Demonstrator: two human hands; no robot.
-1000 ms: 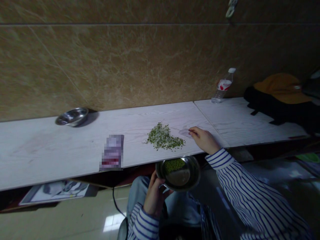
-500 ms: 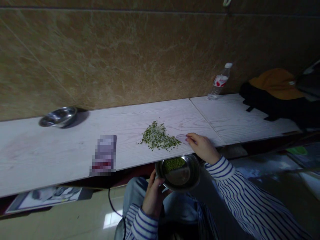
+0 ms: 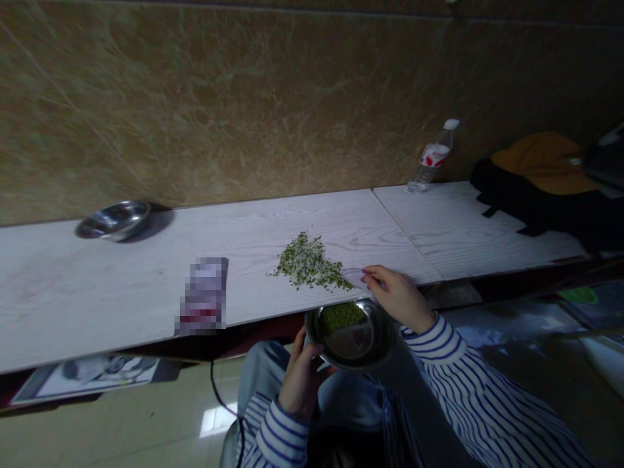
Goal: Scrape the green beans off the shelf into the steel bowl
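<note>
My left hand [image 3: 301, 380] grips the left rim of a steel bowl [image 3: 383, 341], thumb on top, just below the table's front edge. Green beans [image 3: 342, 316], likely mung beans, lie along the bowl's far side. On the table, a loose pile of the same green beans mixed with white grains like rice [image 3: 308, 261] is spread out. My right hand [image 3: 390, 289] is closed, pinching a thin, clear plastic piece [image 3: 353, 277] between thumb and fingers. That piece rests at the pile's right end, near the edge above the bowl. Its exact kind is hard to make out.
A second steel bowl [image 3: 114, 221] stands at the back left by the wall. A blurred-out packet [image 3: 203, 296] lies left of the pile. A plastic water bottle [image 3: 431, 159] and an orange-and-black cap [image 3: 541, 162] on dark cloth are at the right. A cable [image 3: 218, 393] hangs below.
My right hand has moved the clear piece toward me and up against the pile's right end, where grains now reach nearer the table edge. My left hand keeps the bowl in about the same place.
</note>
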